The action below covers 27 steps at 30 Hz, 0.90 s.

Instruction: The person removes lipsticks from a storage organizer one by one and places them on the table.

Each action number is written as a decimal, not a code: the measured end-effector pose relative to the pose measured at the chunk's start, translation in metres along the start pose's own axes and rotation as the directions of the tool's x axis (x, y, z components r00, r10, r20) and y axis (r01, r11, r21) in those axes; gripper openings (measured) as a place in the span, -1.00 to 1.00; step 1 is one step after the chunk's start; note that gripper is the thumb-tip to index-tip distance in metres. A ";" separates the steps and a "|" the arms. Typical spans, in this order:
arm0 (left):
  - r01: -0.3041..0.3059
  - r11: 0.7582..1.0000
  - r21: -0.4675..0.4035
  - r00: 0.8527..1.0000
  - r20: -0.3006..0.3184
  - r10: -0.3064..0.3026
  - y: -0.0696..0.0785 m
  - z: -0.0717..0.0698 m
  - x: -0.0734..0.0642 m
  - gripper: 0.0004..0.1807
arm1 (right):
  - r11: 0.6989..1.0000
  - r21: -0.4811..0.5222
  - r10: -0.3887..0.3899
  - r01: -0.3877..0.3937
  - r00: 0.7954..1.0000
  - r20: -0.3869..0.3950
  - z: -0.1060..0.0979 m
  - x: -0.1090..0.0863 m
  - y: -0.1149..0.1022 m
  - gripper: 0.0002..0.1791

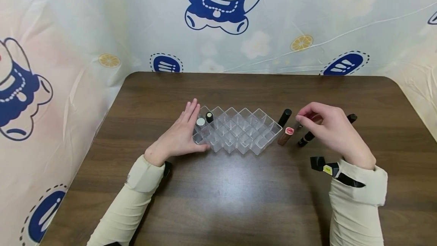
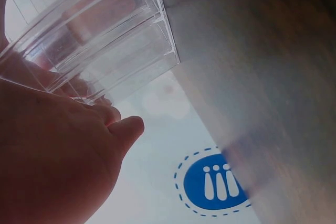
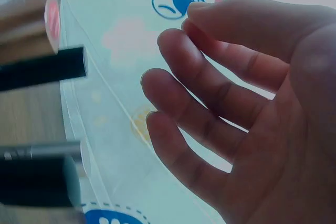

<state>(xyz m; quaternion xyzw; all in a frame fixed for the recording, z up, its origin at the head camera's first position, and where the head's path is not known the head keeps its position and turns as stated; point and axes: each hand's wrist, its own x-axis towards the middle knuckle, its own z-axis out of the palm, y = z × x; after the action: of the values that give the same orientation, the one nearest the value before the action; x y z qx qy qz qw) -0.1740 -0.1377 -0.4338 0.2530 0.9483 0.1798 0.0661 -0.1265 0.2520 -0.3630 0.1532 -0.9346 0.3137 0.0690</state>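
A clear plastic lipstick organizer [image 1: 244, 145] with diamond-shaped slots lies on the table. My left hand [image 1: 179, 134] rests against its left end, fingers straight along the back side and thumb at the front corner. Two lip tubes stand in the leftmost slots, one silver-topped [image 1: 200, 122] and one black [image 1: 209, 117]. My right hand [image 1: 326, 128] hovers over the tubes at the right, thumb and index fingertip close together. In the right wrist view its fingers curve loosely around nothing. Near it are a brown tube with a pink end [image 1: 286, 136] and a black tube [image 1: 285, 117].
A slim black tube [image 1: 306, 139] passes beneath the right hand, and another black end [image 1: 352, 117] shows beyond it. A thin silver tube [image 3: 47, 153] appears in the right wrist view. Behind the wooden table [image 1: 218, 200] hangs a printed curtain [image 1: 136, 22].
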 end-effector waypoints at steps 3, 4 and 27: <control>0.004 1.000 -0.002 1.000 0.006 -0.004 0.000 0.000 0.000 0.37 | 0.999 0.004 -0.034 0.034 0.999 0.010 0.006 0.002 -0.005 -0.94; 0.005 1.000 -0.002 1.000 0.007 -0.005 0.001 0.000 0.000 0.37 | 0.999 0.006 -0.049 0.049 0.999 0.013 0.008 0.003 -0.006 -0.95; 0.017 1.000 -0.001 1.000 0.014 -0.017 0.000 0.000 -0.001 0.37 | 0.967 0.172 -0.220 0.190 0.960 0.174 0.069 0.044 -0.062 -0.94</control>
<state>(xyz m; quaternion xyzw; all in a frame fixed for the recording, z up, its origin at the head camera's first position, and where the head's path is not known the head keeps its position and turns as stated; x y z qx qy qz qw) -0.1728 -0.1382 -0.4342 0.2464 0.9498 0.1779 0.0744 -0.1494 0.1521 -0.3731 0.2837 -0.8890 0.3594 -0.0013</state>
